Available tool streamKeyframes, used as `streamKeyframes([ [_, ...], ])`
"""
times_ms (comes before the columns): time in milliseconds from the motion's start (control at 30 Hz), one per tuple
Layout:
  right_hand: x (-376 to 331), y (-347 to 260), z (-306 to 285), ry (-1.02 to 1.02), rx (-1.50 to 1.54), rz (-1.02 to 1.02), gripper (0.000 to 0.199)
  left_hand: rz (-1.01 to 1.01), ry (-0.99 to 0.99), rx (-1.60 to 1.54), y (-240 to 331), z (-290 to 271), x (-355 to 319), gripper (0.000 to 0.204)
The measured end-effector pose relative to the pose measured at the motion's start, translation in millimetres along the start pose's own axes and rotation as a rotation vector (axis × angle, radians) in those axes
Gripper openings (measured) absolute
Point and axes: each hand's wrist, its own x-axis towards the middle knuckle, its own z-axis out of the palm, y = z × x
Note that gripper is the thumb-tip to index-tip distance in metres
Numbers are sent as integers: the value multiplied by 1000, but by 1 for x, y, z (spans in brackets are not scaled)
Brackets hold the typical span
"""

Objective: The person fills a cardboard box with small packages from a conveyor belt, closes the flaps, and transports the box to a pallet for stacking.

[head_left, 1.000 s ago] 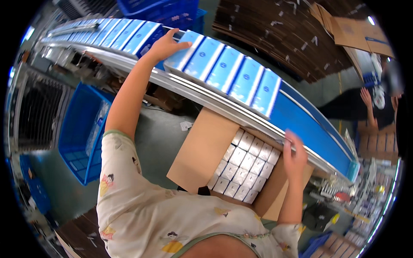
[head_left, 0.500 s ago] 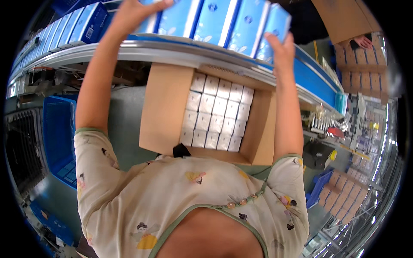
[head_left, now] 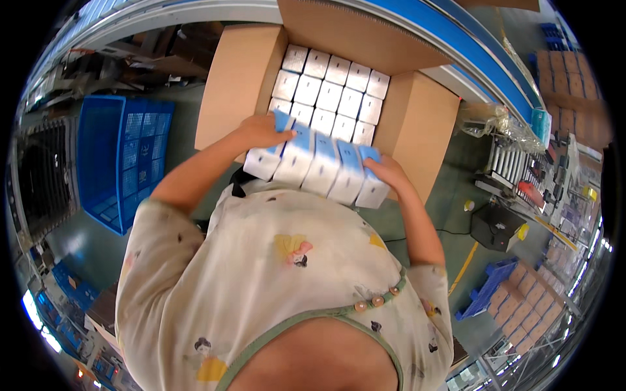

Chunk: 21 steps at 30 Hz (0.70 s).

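Observation:
A row of several blue-and-white tissue packs (head_left: 317,166) is squeezed between my hands, tilted with its white ends toward me. My left hand (head_left: 263,132) is closed on the row's left end, thumb along the top. At the right end, my right hand (head_left: 387,173) presses in with its fingers on the last pack. The row hangs over the near side of an open cardboard carton (head_left: 240,88), hiding that edge. Inside the carton, packs (head_left: 328,91) stand in tight rows with their silvery-white ends up.
Beyond the carton runs a conveyor with a blue belt (head_left: 469,55) and a metal rail. A blue plastic crate (head_left: 104,166) stands on the floor to the left. On the right are a black box (head_left: 497,227), stacked cartons (head_left: 525,303) and a blue pallet (head_left: 486,287).
Both hands have brought the row of tissue packs from the conveyor down toward me, over the carton's near side. The row has tipped. The carton appears higher in view, its flaps spread.

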Motion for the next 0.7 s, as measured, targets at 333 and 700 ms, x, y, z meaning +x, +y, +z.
streamKeyframes([
  [333,89,-17,19,72,-226,-378,36,214,28,-9,-25,27,81,39],
  [700,85,-9,58,-146,-277,-261,59,640,356,-812,-72,-113,-19,33],
])
